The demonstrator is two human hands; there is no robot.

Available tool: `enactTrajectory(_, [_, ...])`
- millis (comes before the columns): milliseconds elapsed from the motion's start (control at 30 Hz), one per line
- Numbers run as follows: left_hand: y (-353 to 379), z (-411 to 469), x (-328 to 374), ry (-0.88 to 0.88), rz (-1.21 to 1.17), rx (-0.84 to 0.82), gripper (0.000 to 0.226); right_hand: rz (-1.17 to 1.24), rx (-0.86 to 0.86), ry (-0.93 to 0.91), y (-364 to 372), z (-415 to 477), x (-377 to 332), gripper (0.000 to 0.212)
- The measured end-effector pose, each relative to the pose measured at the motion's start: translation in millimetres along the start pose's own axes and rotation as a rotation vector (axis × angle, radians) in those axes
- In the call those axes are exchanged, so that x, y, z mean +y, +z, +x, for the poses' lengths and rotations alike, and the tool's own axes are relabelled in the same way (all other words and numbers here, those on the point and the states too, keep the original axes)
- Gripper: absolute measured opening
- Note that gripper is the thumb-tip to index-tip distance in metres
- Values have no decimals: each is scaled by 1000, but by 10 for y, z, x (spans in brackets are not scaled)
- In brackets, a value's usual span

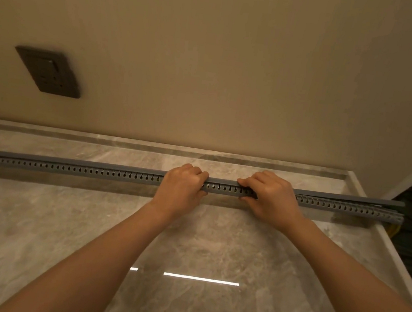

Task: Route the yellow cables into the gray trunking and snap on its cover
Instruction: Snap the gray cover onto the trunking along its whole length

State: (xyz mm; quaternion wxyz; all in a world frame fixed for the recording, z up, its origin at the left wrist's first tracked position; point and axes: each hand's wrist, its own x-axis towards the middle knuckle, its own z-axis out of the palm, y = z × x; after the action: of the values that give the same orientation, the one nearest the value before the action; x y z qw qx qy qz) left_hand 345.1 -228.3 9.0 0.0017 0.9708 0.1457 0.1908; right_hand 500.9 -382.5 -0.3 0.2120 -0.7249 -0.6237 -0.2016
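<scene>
Head view: my left hand (182, 184) and right hand (270, 197) sit close together on the gray trunking (81, 170), with a short stretch of it bare between them. Each hand is curled tight around it, fingers hooked over the cover (350, 198) on top and thumb pressed against the slotted near wall.

The trunking lies flat on the stone counter (201, 246) and runs straight out past both hands, to the frame's edge beyond my left hand and off the counter's end beyond my right. To the left of my hands the cover sits flush along the top edge. Far out past my right hand it stands a little apart from the slotted wall.

A bit of the yellow cables (394, 229) shows just below that overhanging end, past the counter's right edge.

Beyond my knuckles a strip of bare counter separates the trunking from the wall (223, 67). Toward me the counter is open and wide. A dark socket plate (49, 71) sits on the wall, well up and left of my left hand.
</scene>
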Motion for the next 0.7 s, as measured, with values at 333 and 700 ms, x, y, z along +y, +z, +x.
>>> enactTrajectory(333, [-16, 109, 288, 71, 4, -53, 22, 47, 15, -21, 50, 0, -11, 36])
enactTrajectory(700, [-3, 220, 447, 71, 64, -132, 24, 35, 49, -24, 30, -18, -40, 27])
